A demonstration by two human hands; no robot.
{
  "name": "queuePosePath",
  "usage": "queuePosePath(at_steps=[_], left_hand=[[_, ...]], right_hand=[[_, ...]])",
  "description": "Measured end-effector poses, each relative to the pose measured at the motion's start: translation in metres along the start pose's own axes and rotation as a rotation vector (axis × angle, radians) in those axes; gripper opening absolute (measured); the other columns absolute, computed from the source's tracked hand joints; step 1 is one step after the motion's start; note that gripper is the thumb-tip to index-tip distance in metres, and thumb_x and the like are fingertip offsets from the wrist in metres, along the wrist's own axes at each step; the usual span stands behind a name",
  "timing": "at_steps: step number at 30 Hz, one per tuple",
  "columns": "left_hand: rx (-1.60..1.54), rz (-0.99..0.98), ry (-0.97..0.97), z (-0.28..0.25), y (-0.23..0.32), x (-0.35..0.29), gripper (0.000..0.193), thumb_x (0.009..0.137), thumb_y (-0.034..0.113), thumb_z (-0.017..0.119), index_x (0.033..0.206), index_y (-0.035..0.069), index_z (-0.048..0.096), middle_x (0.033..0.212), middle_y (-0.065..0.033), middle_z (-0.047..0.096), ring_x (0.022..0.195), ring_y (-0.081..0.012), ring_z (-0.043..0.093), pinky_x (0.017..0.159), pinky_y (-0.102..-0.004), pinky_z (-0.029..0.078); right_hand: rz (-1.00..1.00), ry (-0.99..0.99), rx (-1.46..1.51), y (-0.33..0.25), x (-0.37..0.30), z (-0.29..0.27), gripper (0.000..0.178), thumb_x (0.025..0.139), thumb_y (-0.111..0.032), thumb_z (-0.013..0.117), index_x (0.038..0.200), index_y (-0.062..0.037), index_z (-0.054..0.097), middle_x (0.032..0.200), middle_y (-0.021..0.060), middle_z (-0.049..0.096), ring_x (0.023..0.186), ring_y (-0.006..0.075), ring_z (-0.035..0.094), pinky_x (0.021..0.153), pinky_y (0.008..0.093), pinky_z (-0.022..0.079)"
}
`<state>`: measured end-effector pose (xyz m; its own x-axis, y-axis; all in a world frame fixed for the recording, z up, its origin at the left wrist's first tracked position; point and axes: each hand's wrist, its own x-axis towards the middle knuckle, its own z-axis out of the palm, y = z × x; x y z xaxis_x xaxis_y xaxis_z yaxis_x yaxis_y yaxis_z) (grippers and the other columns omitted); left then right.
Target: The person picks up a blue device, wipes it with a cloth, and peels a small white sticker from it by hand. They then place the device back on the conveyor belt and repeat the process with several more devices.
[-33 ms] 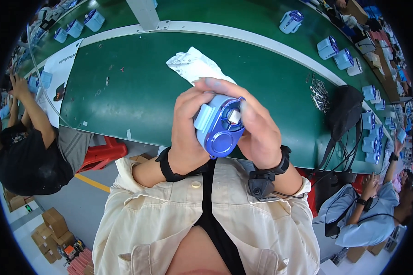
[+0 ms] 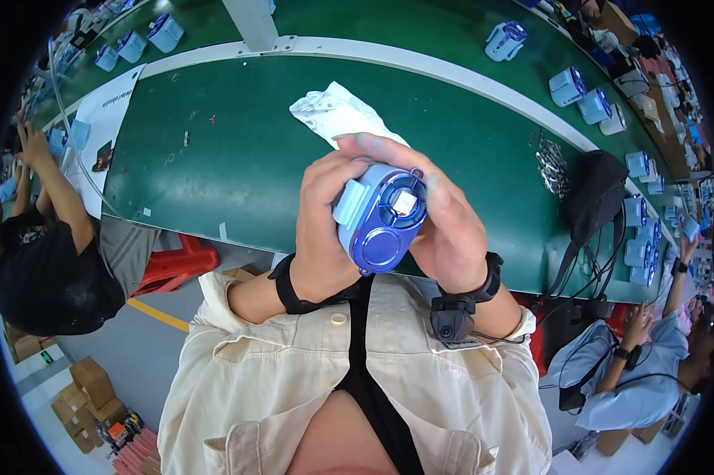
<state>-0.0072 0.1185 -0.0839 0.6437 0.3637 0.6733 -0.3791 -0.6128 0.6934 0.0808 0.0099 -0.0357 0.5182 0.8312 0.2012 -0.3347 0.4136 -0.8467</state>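
Both my hands hold a small blue plastic device (image 2: 380,218) close to my chest. It has a light-blue body and a dark-blue face with a round lid and a small white square part. My left hand (image 2: 319,229) wraps around its left side. On the right side, the fingers of my right hand (image 2: 445,229) curl over its top. Each of my wrists carries a black band. Just behind my hands a crumpled white bag (image 2: 331,111) lies on the green table (image 2: 230,166).
Several similar blue devices (image 2: 567,85) stand along the far belt and at the right. A black bag (image 2: 596,196) and a pile of metal parts (image 2: 548,162) lie at the table's right. Seated people work at left (image 2: 44,269) and right (image 2: 650,356). A red stool (image 2: 175,265) stands below the table edge.
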Motion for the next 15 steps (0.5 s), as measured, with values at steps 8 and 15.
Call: queuePosePath(at_steps=[8, 15], left_hand=[[0.080, 0.024, -0.016, -0.014, 0.000, -0.001, 0.081, 0.069, 0.011, 0.085, 0.132, 0.006, 0.034, 0.126, -0.0173, 0.045, 0.113, -0.0280, 0.050, 0.096, -0.0375, 0.040], [-0.040, 0.159, 0.120, -0.007, -0.013, -0.002, 0.073, 0.065, 0.010, 0.084, 0.124, 0.007, 0.041, 0.123, -0.0169, 0.049, 0.115, -0.0355, 0.050, 0.094, -0.0440, 0.042]], right_hand=[[0.002, -0.056, -0.292, 0.003, 0.006, 0.003, 0.059, 0.096, -0.039, 0.047, 0.132, 0.0081, 0.048, 0.136, 0.0261, 0.048, 0.129, 0.0334, 0.045, 0.107, 0.0401, 0.035], [-0.279, -0.427, -0.379, 0.002, 0.030, -0.015, 0.042, 0.094, -0.025, 0.052, 0.125, 0.0038, 0.055, 0.124, 0.0202, 0.058, 0.127, 0.0336, 0.047, 0.110, 0.0415, 0.030]])
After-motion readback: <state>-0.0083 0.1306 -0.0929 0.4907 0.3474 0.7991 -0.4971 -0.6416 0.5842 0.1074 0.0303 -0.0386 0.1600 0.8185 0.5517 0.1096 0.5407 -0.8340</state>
